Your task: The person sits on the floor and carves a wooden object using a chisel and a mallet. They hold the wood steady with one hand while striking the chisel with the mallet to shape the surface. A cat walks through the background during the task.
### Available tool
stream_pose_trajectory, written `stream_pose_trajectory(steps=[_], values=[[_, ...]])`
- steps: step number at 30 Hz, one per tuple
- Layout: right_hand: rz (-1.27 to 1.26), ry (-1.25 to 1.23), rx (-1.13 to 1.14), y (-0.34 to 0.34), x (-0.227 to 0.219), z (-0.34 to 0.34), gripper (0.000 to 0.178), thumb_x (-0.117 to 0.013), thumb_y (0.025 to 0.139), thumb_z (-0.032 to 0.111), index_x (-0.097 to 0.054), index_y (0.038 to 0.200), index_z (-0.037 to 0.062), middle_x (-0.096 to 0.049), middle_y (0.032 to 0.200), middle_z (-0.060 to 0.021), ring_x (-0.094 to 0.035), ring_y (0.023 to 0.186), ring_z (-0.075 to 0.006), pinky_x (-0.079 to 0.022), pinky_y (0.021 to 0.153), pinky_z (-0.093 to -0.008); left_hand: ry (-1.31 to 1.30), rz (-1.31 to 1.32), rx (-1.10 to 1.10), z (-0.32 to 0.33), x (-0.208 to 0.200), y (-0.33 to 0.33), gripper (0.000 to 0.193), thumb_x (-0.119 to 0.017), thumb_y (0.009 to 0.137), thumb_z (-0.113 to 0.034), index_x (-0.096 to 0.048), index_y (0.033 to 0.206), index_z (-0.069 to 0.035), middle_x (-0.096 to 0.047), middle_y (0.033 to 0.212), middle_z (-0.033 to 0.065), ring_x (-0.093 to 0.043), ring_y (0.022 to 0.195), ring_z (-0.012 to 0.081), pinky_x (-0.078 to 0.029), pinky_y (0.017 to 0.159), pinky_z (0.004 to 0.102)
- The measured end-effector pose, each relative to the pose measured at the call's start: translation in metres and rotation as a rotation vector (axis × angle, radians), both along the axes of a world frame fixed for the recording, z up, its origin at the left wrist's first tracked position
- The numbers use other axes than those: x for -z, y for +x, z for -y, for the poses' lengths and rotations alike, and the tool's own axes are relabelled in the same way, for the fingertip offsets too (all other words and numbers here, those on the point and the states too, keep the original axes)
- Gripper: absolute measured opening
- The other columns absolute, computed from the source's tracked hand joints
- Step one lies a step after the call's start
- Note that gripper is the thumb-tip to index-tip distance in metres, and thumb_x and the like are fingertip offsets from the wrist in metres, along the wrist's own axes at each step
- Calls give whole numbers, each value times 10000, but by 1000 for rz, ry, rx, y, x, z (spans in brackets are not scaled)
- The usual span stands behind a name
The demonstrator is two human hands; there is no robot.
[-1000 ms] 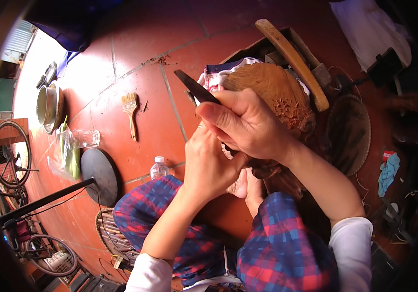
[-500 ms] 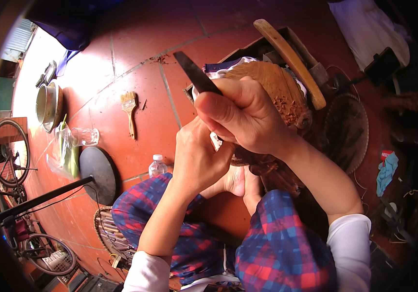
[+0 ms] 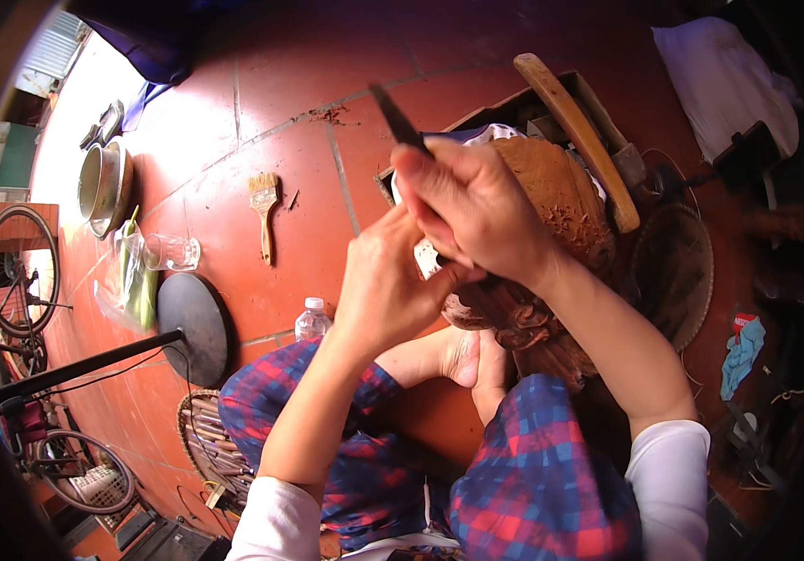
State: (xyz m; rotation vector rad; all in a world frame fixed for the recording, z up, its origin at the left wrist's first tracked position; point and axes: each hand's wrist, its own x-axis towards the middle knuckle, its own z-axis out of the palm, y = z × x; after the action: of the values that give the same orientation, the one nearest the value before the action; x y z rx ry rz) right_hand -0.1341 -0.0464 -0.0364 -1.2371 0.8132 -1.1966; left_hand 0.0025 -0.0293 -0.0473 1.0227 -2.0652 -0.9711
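Note:
My right hand point(image 3: 486, 210) is closed around a dark flat metal tool point(image 3: 399, 119), whose narrow blade sticks up and away to the left past the thumb. Just below and left of it, my left hand point(image 3: 378, 280) has its fingers curled in close to the right hand; what they grip is hidden. Both hands are over a brown wood carving point(image 3: 551, 192) with shavings on its surface. Its darker, deeply carved near part point(image 3: 514, 318) shows beneath my right wrist. A patch of white shows between the hands, too covered to name.
Behind the carving, a long wooden handle point(image 3: 575, 140) lies across an open box point(image 3: 598, 117). A brush point(image 3: 265, 215), plastic bottle point(image 3: 312, 321), glass point(image 3: 173, 252) and round black stand base point(image 3: 194, 327) are to the left. A basket of tools point(image 3: 210, 435) sits by my left knee.
The view has shifted slightly, so the floor and objects appear further right and lower. The dark tool has turned and looks narrower. Both hands stay close together over the carving.

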Motion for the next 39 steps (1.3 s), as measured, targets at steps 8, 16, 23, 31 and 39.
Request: stream_pose_trajectory(steps=[8,16,23,31,39], values=[[317,-138,-74,7,-82,19,419,-288,1026,357,-462,844,22,-376,504,-19,-318,343,-64,-280,334,-195,-48,-94,-89,2,-61,13,165,-672,749,-43,-633,910,-36,-673,895,122,-635,718,297,-494,640,358],[176,179,24,6,-30,-23,288,-423,1008,277,-522,875,42,-430,553,36,-371,465,7,-283,417,-173,149,-96,83,-15,-12,12,223,-731,705,-75,-617,896,-60,-537,1192,168,-597,978,371,-505,811,423],[57,151,27,12,-7,-9,356,-481,990,268,-502,724,33,-432,549,38,-381,470,-16,-278,423,-203,87,-228,73,-8,20,15,231,-737,698,-79,-648,912,-73,-647,906,103,-636,825,316,-514,681,366],[-49,165,63,17,-4,-26,339,-495,984,259,-523,742,24,-442,554,35,-384,464,-20,-279,419,-205,48,-252,72,-22,28,16,241,-736,684,-55,-640,906,-60,-652,922,123,-632,857,331,-517,760,379],[-116,116,36,15,-9,-28,350,-491,986,259,-532,729,25,-458,556,34,-427,522,-27,-316,464,-215,58,-202,95,-27,23,17,191,-719,693,-50,-638,865,-61,-645,884,134,-629,896,319,-512,778,398]])
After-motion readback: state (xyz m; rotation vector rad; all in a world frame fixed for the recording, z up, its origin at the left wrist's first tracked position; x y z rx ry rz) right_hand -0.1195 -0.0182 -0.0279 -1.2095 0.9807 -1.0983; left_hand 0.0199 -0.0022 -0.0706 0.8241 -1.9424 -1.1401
